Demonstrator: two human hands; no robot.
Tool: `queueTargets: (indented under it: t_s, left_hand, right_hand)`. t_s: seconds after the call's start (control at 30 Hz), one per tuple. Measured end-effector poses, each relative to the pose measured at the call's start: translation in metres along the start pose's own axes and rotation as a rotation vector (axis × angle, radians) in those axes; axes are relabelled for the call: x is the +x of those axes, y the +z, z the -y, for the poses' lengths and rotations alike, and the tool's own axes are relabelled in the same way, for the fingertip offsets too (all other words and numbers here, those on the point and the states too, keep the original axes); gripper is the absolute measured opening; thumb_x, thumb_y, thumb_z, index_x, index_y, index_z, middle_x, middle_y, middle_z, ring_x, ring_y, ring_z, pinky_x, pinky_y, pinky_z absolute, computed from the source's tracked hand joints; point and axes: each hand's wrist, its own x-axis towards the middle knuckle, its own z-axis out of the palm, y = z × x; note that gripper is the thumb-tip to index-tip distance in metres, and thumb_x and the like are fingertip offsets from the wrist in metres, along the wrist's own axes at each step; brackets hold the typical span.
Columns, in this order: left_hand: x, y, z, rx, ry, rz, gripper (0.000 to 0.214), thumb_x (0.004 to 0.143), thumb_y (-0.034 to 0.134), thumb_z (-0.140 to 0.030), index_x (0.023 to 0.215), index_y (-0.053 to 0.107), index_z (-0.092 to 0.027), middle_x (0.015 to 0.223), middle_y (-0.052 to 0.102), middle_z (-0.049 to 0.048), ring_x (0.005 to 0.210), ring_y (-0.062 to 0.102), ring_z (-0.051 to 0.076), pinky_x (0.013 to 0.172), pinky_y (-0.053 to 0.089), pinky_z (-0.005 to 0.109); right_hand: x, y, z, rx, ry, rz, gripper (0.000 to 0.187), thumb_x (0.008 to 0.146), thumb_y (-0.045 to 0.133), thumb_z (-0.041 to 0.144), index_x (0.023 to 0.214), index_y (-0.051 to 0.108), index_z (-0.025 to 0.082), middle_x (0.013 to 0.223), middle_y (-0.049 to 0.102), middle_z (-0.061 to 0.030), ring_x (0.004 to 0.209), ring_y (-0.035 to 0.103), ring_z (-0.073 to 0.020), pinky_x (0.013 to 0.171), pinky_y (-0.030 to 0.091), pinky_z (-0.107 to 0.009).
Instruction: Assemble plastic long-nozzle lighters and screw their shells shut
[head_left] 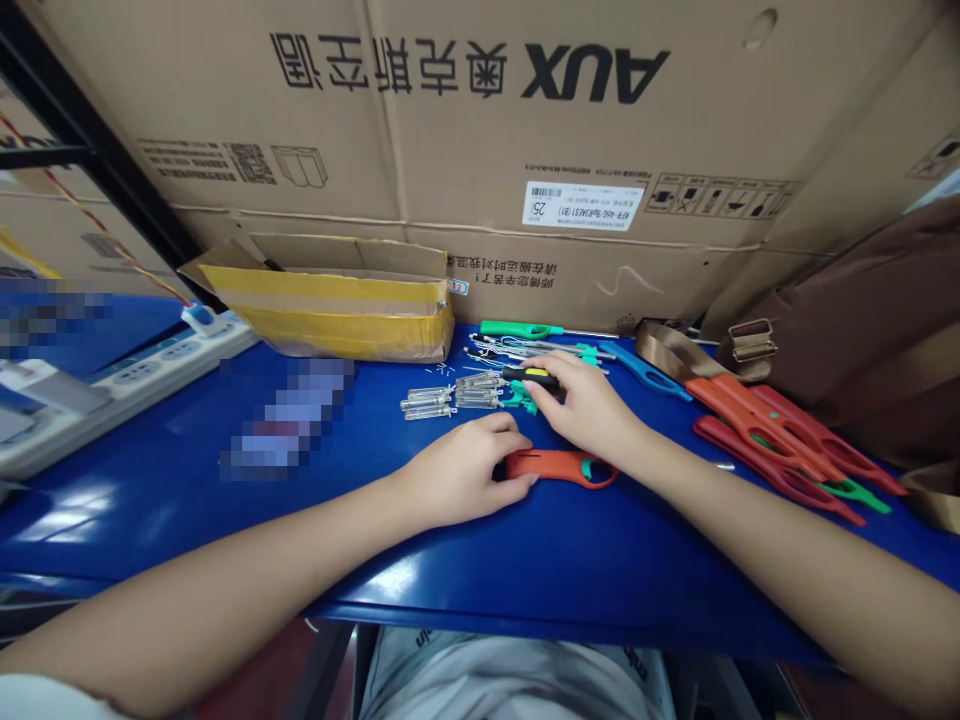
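My left hand (461, 470) rests on the blue table (525, 560) with its fingers curled round the left end of an orange plastic handle (562, 467) that lies flat. My right hand (589, 405) reaches just beyond it, fingers closed over a black and yellow screwdriver (529, 376) among small clear parts (450, 397) and green clips (521, 397). How firmly the fingers grip the screwdriver is partly hidden.
A pile of orange and red handles (780, 440) lies at the right, with blue (645, 372) and green (521, 329) ones behind. An open cardboard box (337, 310) stands at the back left, a white power strip (150, 365) at the far left, large cartons (525, 130) behind.
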Motion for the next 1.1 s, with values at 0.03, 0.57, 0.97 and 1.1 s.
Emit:
queueTargets:
  t_s: [0.03,0.57,0.97,1.1]
  left_hand:
    - [0.000,0.000,0.000,-0.006,0.001,-0.001,0.025,0.093,0.063,-0.029,0.110,0.074,-0.014,0.104,0.064,0.0087,0.089,0.064,0.020,0.083,0.054,0.033]
    - [0.000,0.005,0.001,-0.087,0.016,-0.057,0.019,0.089,0.070,-0.023,0.105,0.073,-0.014,0.096,0.064,0.0053,0.081,0.062,0.015,0.073,0.051,0.026]
    - [0.003,0.020,0.001,-0.269,-0.043,-0.182,0.036,0.084,0.079,-0.040,0.111,0.075,-0.016,0.094,0.065,0.0042,0.070,0.057,0.012,0.062,0.049,0.024]
    - [0.005,0.014,-0.002,-0.302,-0.065,-0.268,0.033,0.084,0.080,-0.041,0.108,0.077,-0.018,0.096,0.070,0.0038,0.073,0.059,0.012,0.067,0.050,0.025]
  right_hand:
    - [0.004,0.003,-0.001,0.003,-0.020,-0.005,0.023,0.095,0.057,0.021,0.113,0.070,0.013,0.116,0.073,-0.0165,0.109,0.068,-0.0286,0.100,0.052,-0.047]
    - [0.013,-0.007,-0.003,0.262,0.129,-0.162,0.016,0.089,0.065,0.028,0.099,0.072,0.018,0.099,0.076,-0.0074,0.083,0.069,-0.0203,0.073,0.055,-0.034]
    - [-0.025,-0.047,0.010,1.094,0.635,-0.453,0.031,0.072,0.082,0.039,0.069,0.061,0.017,0.050,0.043,0.0071,0.041,0.037,-0.0056,0.035,0.026,-0.017]
    - [-0.032,-0.040,0.006,1.136,0.623,-0.522,0.034,0.073,0.082,0.043,0.073,0.058,0.019,0.056,0.048,0.0069,0.041,0.042,-0.0064,0.033,0.032,-0.018]
